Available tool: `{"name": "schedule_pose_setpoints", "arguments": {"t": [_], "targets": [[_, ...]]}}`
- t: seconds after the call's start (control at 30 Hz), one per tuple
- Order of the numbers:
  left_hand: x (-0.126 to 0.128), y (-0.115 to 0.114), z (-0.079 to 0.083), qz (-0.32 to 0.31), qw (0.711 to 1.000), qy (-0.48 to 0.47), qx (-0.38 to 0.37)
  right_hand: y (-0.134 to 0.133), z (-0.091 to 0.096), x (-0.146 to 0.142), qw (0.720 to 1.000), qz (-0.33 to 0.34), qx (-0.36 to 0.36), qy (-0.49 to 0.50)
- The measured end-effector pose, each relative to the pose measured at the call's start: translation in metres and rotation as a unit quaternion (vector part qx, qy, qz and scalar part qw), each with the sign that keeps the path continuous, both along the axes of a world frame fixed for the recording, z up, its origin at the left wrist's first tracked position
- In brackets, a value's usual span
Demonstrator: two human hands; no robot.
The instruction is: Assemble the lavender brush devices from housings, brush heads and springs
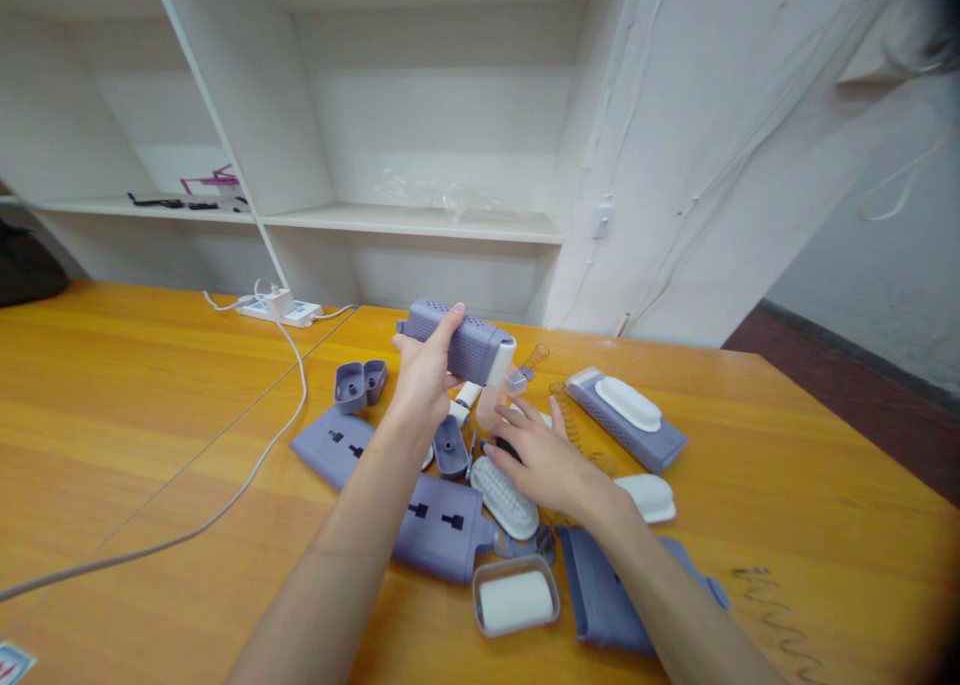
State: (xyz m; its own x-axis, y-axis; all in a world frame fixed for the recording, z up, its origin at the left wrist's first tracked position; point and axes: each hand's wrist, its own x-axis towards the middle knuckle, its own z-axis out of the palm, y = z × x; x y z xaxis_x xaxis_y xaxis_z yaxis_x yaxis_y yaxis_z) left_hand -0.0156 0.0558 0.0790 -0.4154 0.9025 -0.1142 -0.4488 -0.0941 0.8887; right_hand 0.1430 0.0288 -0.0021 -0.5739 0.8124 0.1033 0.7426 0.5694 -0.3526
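Orange wood table, white shelving behind, power strip at the far edge with its cable trailing left. Left hand is closed around a purple perforated housing, held up clear of the table above the parts pile. Right hand is palm-down with fingers spread, gripping nothing, fingertips on small parts just beside a white ribbed piece; purple socket plate and clear tray lie nearer the body.

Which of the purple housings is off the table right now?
The perforated purple housing with a white end, gripped in the left hand; the others all lie on the table.
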Motion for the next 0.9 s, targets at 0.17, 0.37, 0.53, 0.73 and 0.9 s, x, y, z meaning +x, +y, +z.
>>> {"name": "schedule_pose_setpoints", "arguments": {"t": [0.17, 0.37, 0.53, 0.73, 0.9], "targets": [[0.005, -0.002, 0.0, -0.009, 1.0, -0.001, -0.004, -0.001, -0.006, -0.002, 0.999, 0.023, -0.026, -0.009], [0.008, -0.001, -0.002, -0.01, 1.0, -0.005, -0.006, -0.004, -0.005, -0.005, 0.999, 0.018, -0.023, 0.044], [0.003, 0.0, -0.002, 0.002, 1.0, 0.0, -0.009, 0.004, 0.008, -0.005, 0.977, -0.035, 0.052, 0.202], [-0.001, 0.002, -0.003, 0.018, 1.0, -0.006, -0.002, 0.007, 0.027, 0.003, 0.911, -0.175, 0.142, 0.346], [0.008, -0.001, -0.003, 0.01, 1.0, -0.021, -0.003, -0.003, 0.047, 0.012, 0.89, -0.09, 0.073, 0.441]]}}
